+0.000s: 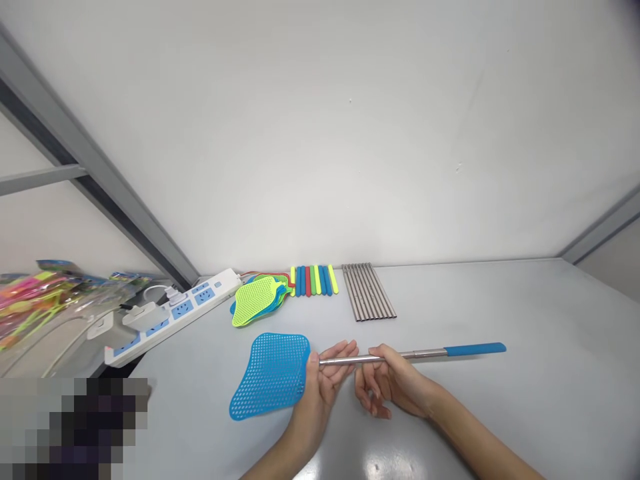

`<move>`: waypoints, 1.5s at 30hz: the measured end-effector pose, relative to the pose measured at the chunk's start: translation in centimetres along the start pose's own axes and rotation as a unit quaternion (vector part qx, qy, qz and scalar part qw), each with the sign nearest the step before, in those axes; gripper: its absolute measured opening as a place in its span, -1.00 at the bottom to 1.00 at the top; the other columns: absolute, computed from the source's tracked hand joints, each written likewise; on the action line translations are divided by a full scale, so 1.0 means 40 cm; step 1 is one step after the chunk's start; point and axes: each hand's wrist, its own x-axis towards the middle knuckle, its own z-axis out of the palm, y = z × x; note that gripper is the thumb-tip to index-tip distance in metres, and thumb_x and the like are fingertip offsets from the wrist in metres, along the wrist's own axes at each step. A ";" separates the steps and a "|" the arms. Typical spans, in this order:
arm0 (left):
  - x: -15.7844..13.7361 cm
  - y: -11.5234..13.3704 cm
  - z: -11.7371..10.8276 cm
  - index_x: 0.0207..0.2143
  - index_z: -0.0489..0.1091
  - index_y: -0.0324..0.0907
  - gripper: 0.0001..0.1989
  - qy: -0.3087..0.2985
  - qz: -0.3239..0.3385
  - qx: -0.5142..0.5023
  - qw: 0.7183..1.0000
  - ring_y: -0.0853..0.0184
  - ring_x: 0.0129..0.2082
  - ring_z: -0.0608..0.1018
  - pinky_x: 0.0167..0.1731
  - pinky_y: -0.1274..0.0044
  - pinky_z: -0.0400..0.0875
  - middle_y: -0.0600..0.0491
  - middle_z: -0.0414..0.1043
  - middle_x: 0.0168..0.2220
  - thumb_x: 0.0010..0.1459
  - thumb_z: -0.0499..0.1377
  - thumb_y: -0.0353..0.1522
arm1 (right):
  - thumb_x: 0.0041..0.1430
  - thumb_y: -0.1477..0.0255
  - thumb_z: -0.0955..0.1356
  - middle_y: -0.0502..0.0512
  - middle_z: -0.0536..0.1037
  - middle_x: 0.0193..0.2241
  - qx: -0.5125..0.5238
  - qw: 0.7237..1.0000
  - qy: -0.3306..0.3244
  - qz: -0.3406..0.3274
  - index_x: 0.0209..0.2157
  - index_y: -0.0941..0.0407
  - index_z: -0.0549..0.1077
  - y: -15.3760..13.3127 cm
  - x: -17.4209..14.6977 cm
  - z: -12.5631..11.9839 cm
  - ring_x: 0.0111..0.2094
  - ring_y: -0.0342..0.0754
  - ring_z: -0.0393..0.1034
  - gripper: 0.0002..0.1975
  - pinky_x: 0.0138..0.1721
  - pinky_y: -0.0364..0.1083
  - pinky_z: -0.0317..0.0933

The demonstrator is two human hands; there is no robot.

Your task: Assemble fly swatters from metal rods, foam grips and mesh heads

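Note:
A fly swatter [273, 373] with a blue mesh head, a metal telescopic rod and a blue handle grip [475, 349] lies across both my hands above the table. My left hand [320, 383] holds it where the head meets the rod, thumb on top and fingers stretched out beneath. On the metal rod [425, 355], my right hand [387, 380] pinches near the middle, its other fingers loosely curled below. The head points left and the grip points right.
Behind lie a stack of mesh swatter heads [255, 300], a row of coloured handle grips [315, 281] and a row of metal rods [369, 292]. A power strip [175, 317] with plugs runs along the left, near packaged goods [45, 297]. A white wall [350, 133] closes the back.

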 end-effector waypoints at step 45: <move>0.023 0.001 0.005 -0.39 0.36 -0.25 -0.66 0.144 0.178 0.172 0.958 0.42 -0.65 0.34 -0.59 0.58 0.22 0.12 0.28 -0.68 0.04 -0.02 -0.16 | -0.08 0.24 0.28 -0.14 0.05 -0.77 0.079 0.916 0.321 -0.225 -0.70 0.13 0.14 -0.028 0.023 -0.047 -0.74 -0.27 -0.07 -0.68 -0.69 -0.20 -0.11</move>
